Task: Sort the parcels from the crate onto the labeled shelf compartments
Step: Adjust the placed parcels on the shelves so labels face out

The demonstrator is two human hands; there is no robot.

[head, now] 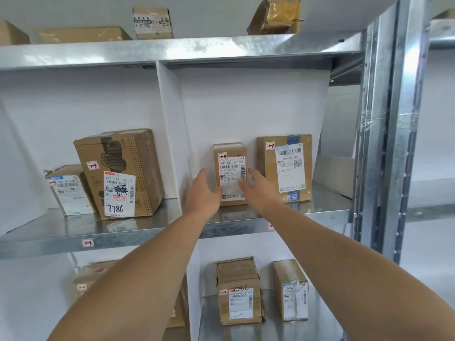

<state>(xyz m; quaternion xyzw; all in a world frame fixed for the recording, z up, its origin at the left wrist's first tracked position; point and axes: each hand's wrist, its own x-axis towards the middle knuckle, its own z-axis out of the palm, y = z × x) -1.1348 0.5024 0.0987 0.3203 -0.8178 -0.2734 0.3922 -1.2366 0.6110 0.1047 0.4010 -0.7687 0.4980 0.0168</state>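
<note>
Forearms (147,279), nearest the camera: both are stretched toward the middle shelf (49,232).

Compartment 1-3, left: two parcels are stood here, a small white-labelled box (69,190) and a large printed carton (120,173) tagged 1-3.

Compartment 1-4:
- The left hand (203,190) is held open with fingers straight, touching the left edge of the small parcel (230,175) tagged 1-4.
- The right hand (256,190) is likewise open, with its thumb laid on the label.
- Neither hand is curled round the parcel.
- The parcel is stood upright on the shelf, just beside a larger 1-4 box (285,168).

Status: this placement is judged all but finished. Further parcels are shelved above and below. The crate is not in view, so what is left cannot be told.
</note>
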